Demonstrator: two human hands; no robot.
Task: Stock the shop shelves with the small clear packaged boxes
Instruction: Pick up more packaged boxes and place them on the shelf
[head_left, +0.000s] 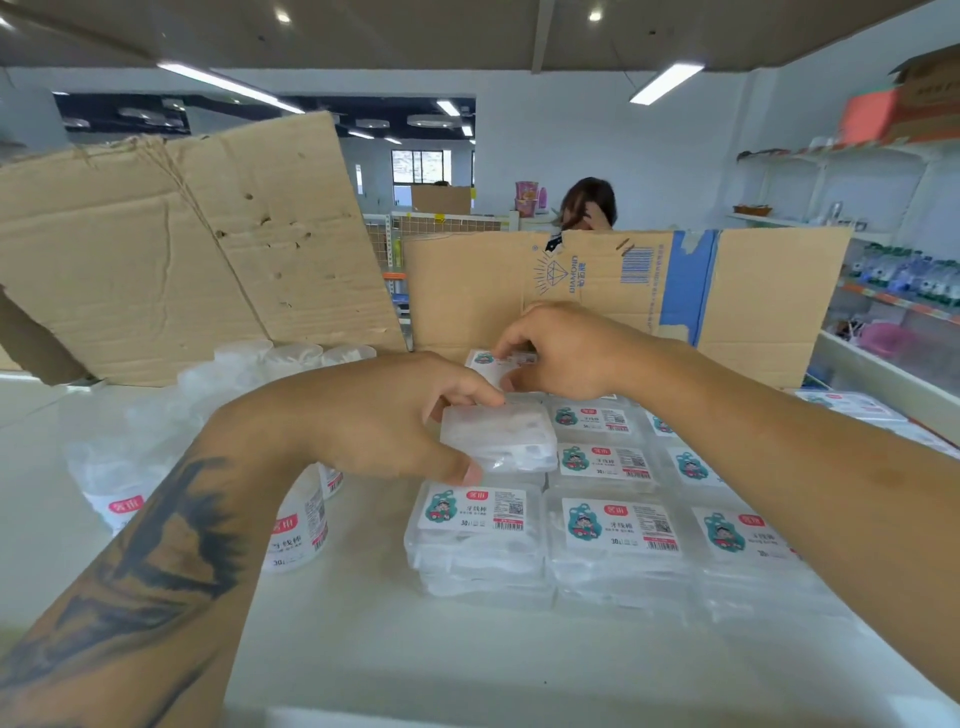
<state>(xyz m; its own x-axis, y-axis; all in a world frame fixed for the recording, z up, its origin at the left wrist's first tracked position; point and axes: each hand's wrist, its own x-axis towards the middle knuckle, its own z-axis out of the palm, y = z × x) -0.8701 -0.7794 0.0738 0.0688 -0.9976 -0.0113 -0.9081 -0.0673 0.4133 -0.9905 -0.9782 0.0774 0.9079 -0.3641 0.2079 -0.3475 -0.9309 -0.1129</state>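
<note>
Above the stacked boxes (618, 525) on the white shelf (363, 639), the left hand (384, 415) grips an unlabelled clear box (496, 436); just beyond, the right hand (561, 353) pinches a labelled box (491, 361).

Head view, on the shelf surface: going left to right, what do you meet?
Bagged clear tubs → labelled round tubs → left hand holding an unlabelled clear box → stacks of labelled clear boxes. The right hand pinches another box farther back.
</note>
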